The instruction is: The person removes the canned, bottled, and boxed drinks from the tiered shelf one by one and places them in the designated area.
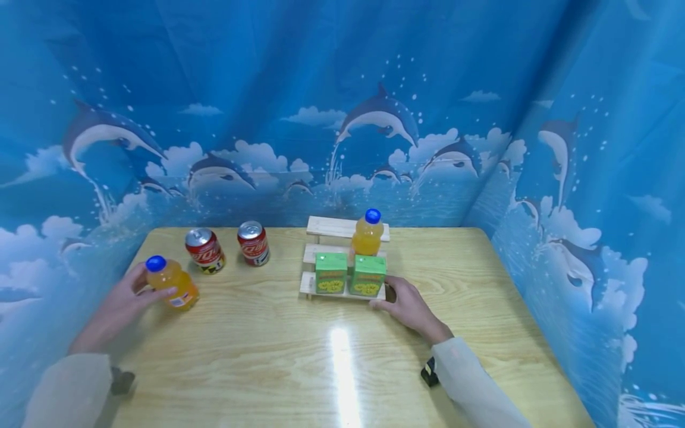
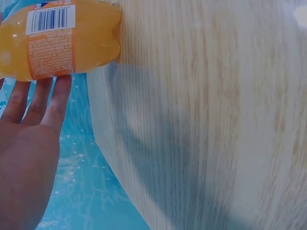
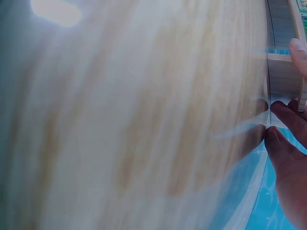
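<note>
1. From the head camera, I have the left hand (image 1: 120, 303) around an orange-drink bottle (image 1: 173, 276). Its fingers (image 2: 58, 100) are spread along one side, thumb opposite, parted by the bottle's width.
2. That bottle leans over the worktop (image 1: 241, 345) at the left, near two cans (image 1: 205, 249) (image 1: 254, 244); I can't tell whether its base touches.
3. It looks full, so I'd expect some weight, slick thin plastic and a little give. I'd take hold around the labelled middle.
4. My right hand (image 1: 409, 306) holds the lower right end of the wooden stand (image 1: 332, 226), thumb at the front edge, fingers bent around the end, only a board apart. I'd judge the stand stiff but light enough to slide.
5. Textures: pale slats in three steps, boxy green cartons (image 1: 330, 273) (image 1: 367, 276) on the lowest, a second bottle (image 1: 367, 238) behind them, shiny metal cans, glossy wood-grain surface.
</note>
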The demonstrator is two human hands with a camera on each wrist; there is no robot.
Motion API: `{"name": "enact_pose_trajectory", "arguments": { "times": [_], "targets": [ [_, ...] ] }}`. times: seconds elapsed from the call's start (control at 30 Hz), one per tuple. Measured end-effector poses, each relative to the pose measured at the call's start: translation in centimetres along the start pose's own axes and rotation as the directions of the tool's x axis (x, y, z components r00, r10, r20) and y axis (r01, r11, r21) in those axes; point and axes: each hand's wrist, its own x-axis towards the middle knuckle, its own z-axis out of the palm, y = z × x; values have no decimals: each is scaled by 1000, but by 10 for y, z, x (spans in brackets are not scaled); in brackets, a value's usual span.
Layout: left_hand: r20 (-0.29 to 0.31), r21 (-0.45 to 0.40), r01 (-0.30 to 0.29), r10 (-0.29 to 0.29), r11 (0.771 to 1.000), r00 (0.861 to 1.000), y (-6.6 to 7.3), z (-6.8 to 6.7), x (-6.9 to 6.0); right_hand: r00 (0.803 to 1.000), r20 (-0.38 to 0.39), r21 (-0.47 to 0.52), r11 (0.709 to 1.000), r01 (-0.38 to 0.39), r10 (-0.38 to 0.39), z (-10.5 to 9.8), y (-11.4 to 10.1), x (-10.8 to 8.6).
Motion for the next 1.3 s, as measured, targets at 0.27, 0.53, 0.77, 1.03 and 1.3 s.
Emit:
{"name": "enact_pose_trajectory", "arguments": {
  "times": [0.27,0.53,0.77,1.03,1.3],
  "targets": [
    [-14,-25,-77,76,997,997,2,3,0,1000,-1,3,1000,2,-2,1,1,0],
    [-119,-16,-206,203,978,972,17,-6,-2,1000,-3,8,1000,-11,11,0,1,-1],
    [-146,30,-230,231,973,962,36,-18,5,1000,-4,5,1000,-12,12,0,1,-1],
    [-114,46,-161,165,986,980,62,-25,9,1000,-5,12,1000,-7,7,1,2,0],
    [-80,77,-139,145,987,986,80,-28,16,1000,-1,10,1000,-2,2,1,3,1]
  ]
}}
